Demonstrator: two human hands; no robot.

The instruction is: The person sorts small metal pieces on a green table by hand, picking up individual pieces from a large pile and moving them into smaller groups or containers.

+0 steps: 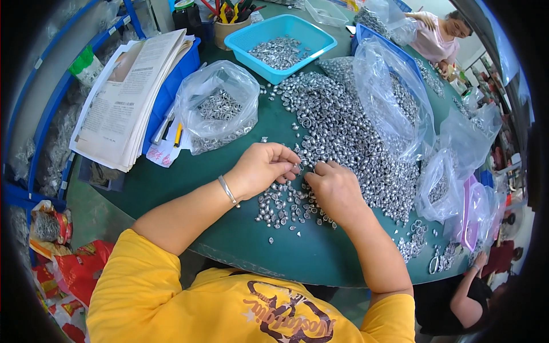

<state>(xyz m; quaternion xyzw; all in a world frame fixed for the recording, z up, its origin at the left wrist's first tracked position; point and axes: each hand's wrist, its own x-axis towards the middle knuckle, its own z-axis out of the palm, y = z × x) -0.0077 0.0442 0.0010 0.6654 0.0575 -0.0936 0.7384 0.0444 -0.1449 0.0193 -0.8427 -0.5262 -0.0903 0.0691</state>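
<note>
1. Shiny silver-coloured metal pieces, rounded teardrops and open ovals, form one dense heap (349,126) on the smooth green bench (229,251); too many to count.
2. One turquoise plastic basket (273,74) and one crinkled clear plastic bag (220,134) hold more.
3. Two hands: the left hand (261,167) pinches a small silver ring-like piece (300,167) between thumb and forefinger; the right hand (336,191) is curled, its grip hidden.
4. The heap lies just beyond the right hand; loose pieces (280,208) lie between the wrists.
</note>
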